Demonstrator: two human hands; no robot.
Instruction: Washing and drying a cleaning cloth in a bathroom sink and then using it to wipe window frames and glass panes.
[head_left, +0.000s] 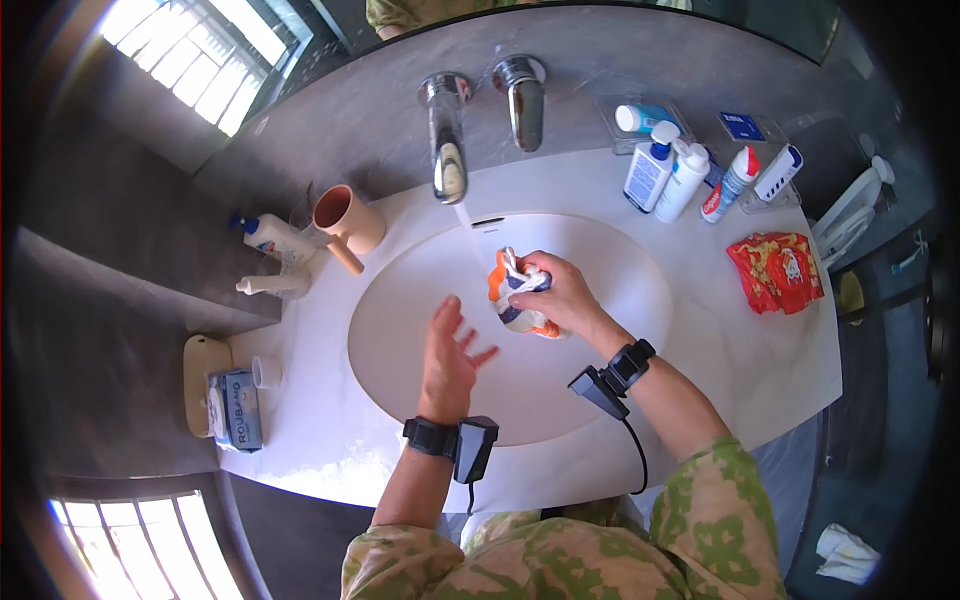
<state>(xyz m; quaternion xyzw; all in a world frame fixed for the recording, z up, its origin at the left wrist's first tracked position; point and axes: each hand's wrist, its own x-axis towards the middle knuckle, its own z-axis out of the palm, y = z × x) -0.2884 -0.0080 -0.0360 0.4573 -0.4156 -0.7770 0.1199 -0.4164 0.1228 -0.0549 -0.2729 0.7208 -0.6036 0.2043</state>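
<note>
Over the white oval basin (420, 352), my right hand (559, 292) grips a bunched cloth (517, 300) with white, orange and dark blue areas. My left hand (454, 360) is to the left of the cloth, fingers apart, holding nothing. A thin stream of water (474, 240) falls from the chrome wall spout (448, 157) into the basin, behind the cloth. Beside the spout a chrome tap handle (526, 109) is fixed to the wall. Both wrists wear black straps with small devices.
Left on the counter (315, 420) are a peach mug (360, 221), a pump bottle (277, 238), a white cup (266, 372) and a tissue pack (238, 409). At right stand lotion bottles (681, 184), a Colgate container (729, 187) and a red packet (776, 272).
</note>
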